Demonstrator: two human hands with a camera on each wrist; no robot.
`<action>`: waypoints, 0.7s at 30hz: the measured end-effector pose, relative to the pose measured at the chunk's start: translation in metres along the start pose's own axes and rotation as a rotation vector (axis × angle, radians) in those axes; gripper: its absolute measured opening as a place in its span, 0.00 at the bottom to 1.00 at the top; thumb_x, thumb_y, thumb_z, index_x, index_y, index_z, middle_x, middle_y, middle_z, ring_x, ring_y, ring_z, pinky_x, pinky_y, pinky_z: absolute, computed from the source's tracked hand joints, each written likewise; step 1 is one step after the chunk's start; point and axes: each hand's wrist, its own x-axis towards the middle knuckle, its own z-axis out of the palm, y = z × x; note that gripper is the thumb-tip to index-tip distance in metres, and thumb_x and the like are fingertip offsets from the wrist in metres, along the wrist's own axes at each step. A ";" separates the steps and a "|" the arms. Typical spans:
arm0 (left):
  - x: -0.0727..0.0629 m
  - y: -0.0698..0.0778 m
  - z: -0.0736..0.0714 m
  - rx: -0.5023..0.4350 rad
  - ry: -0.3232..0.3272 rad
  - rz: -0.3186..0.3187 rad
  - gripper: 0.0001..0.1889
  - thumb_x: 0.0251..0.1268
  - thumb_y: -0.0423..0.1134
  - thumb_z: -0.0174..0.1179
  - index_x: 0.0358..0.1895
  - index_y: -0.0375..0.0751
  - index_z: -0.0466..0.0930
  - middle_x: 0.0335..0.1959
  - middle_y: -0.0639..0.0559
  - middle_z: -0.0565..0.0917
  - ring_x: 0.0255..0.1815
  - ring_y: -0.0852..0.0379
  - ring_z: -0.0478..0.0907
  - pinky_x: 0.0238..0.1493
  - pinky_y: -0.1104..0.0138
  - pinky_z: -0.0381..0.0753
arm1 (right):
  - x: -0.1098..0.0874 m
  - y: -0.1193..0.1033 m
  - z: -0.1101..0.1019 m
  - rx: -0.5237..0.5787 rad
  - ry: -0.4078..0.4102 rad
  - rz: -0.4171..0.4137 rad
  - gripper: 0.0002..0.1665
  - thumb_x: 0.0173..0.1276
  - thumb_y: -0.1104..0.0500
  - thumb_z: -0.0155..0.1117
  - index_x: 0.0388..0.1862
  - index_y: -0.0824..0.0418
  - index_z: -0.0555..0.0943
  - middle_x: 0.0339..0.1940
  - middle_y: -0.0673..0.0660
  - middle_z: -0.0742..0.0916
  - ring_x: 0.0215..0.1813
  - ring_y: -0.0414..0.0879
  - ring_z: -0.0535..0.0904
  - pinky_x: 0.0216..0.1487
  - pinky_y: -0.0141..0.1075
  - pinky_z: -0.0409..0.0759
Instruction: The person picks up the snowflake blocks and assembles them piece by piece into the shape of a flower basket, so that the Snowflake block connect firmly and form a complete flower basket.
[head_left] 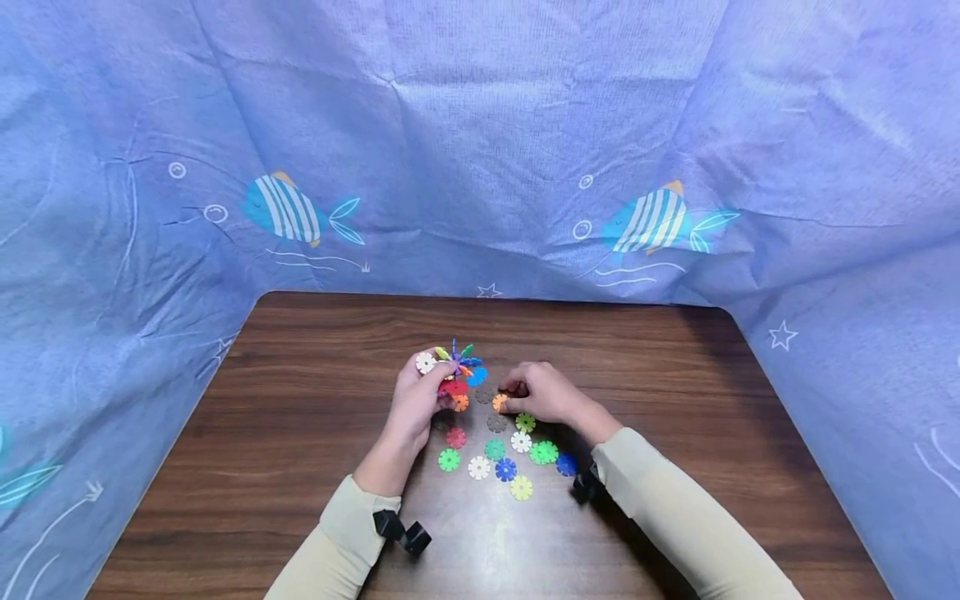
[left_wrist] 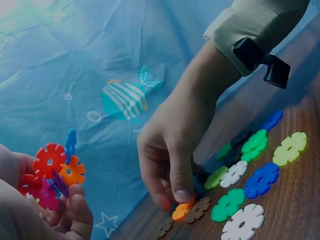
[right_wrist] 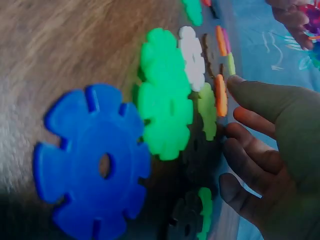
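My left hand (head_left: 415, 398) grips a cluster of joined plastic snowflake discs (head_left: 454, 365), with red, orange, blue, green and purple pieces fanning outward. In the left wrist view, a red disc (left_wrist: 50, 161) and an orange one (left_wrist: 73, 171) stand out from this cluster beside the fingers. Low over the table, my right hand (head_left: 547, 392) pinches a loose orange snowflake disc (left_wrist: 183, 210) between thumb and finger. A brown disc (left_wrist: 198, 210) lies right beside it. The underside of the cluster is hidden by the left palm.
Loose discs lie on the brown wooden table (head_left: 315, 350) between and below the hands: a blue one (right_wrist: 95, 160), overlapping green ones (right_wrist: 165, 95), a white one (head_left: 479, 467) and a yellow one (head_left: 521, 487), among others. A blue fish-print cloth (head_left: 480, 150) hangs behind the table.
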 end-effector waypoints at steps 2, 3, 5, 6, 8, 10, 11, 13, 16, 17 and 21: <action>0.000 0.000 -0.001 0.000 0.002 -0.003 0.20 0.72 0.35 0.61 0.63 0.37 0.71 0.34 0.53 0.84 0.24 0.61 0.78 0.26 0.67 0.79 | 0.001 -0.001 0.001 -0.027 -0.003 -0.006 0.15 0.62 0.47 0.78 0.44 0.51 0.90 0.40 0.46 0.87 0.43 0.42 0.82 0.49 0.42 0.83; 0.000 -0.001 -0.001 -0.001 0.000 -0.002 0.19 0.72 0.35 0.61 0.62 0.37 0.71 0.33 0.53 0.84 0.24 0.62 0.78 0.26 0.67 0.79 | 0.001 -0.001 0.002 -0.039 -0.002 -0.017 0.14 0.62 0.48 0.78 0.43 0.51 0.90 0.39 0.46 0.87 0.43 0.42 0.81 0.49 0.43 0.82; 0.001 -0.002 -0.001 -0.005 -0.007 -0.002 0.19 0.71 0.35 0.61 0.61 0.37 0.72 0.33 0.53 0.84 0.24 0.62 0.78 0.26 0.67 0.79 | 0.002 -0.003 0.002 -0.043 0.000 -0.020 0.12 0.62 0.49 0.79 0.41 0.51 0.90 0.38 0.46 0.86 0.42 0.42 0.80 0.48 0.43 0.81; 0.001 -0.002 -0.001 -0.008 -0.010 -0.002 0.19 0.71 0.35 0.61 0.62 0.37 0.71 0.32 0.53 0.84 0.23 0.62 0.78 0.25 0.68 0.78 | 0.002 -0.004 0.001 -0.039 0.000 -0.019 0.11 0.62 0.50 0.79 0.40 0.51 0.90 0.37 0.46 0.86 0.41 0.42 0.79 0.47 0.44 0.81; 0.002 -0.003 0.000 -0.012 -0.016 0.003 0.20 0.71 0.34 0.61 0.63 0.34 0.70 0.32 0.54 0.84 0.23 0.63 0.78 0.24 0.69 0.78 | 0.002 -0.005 0.000 -0.012 -0.001 -0.016 0.09 0.61 0.52 0.80 0.38 0.51 0.89 0.35 0.46 0.86 0.40 0.41 0.79 0.46 0.43 0.80; 0.002 -0.004 0.000 -0.014 -0.018 0.006 0.22 0.71 0.33 0.61 0.64 0.33 0.69 0.31 0.54 0.84 0.23 0.63 0.78 0.23 0.69 0.78 | 0.003 -0.005 -0.001 0.040 -0.014 -0.006 0.09 0.61 0.55 0.80 0.37 0.52 0.88 0.33 0.45 0.86 0.36 0.40 0.80 0.43 0.40 0.81; 0.002 -0.004 0.000 -0.016 -0.016 0.007 0.22 0.70 0.33 0.61 0.64 0.33 0.69 0.31 0.55 0.84 0.22 0.63 0.78 0.23 0.69 0.78 | 0.003 -0.005 -0.002 0.066 -0.022 -0.004 0.08 0.62 0.56 0.79 0.37 0.52 0.87 0.31 0.45 0.87 0.35 0.38 0.80 0.41 0.38 0.81; 0.002 -0.005 0.000 -0.016 -0.014 0.013 0.21 0.69 0.32 0.61 0.63 0.34 0.70 0.30 0.55 0.84 0.22 0.63 0.78 0.23 0.69 0.79 | 0.003 -0.005 -0.003 0.100 -0.022 -0.014 0.07 0.63 0.58 0.78 0.38 0.51 0.87 0.29 0.43 0.87 0.32 0.36 0.81 0.37 0.35 0.81; 0.001 -0.005 0.001 -0.022 -0.019 0.010 0.16 0.67 0.31 0.61 0.56 0.35 0.73 0.28 0.56 0.84 0.22 0.63 0.79 0.24 0.68 0.80 | 0.003 -0.006 -0.008 0.137 0.023 -0.021 0.05 0.65 0.59 0.76 0.38 0.51 0.89 0.28 0.41 0.89 0.30 0.33 0.81 0.35 0.32 0.82; 0.001 -0.005 0.001 -0.030 -0.023 0.006 0.14 0.67 0.31 0.61 0.53 0.36 0.74 0.27 0.56 0.84 0.22 0.63 0.79 0.24 0.67 0.81 | 0.002 -0.007 -0.010 0.154 0.053 -0.021 0.05 0.65 0.59 0.76 0.39 0.51 0.89 0.29 0.42 0.89 0.31 0.34 0.82 0.35 0.32 0.82; 0.000 -0.006 0.002 -0.064 -0.041 -0.016 0.08 0.67 0.31 0.61 0.47 0.38 0.76 0.25 0.55 0.85 0.23 0.61 0.81 0.27 0.64 0.84 | -0.004 -0.015 -0.025 0.303 0.211 0.018 0.06 0.67 0.61 0.74 0.42 0.54 0.90 0.32 0.47 0.90 0.32 0.41 0.84 0.35 0.33 0.84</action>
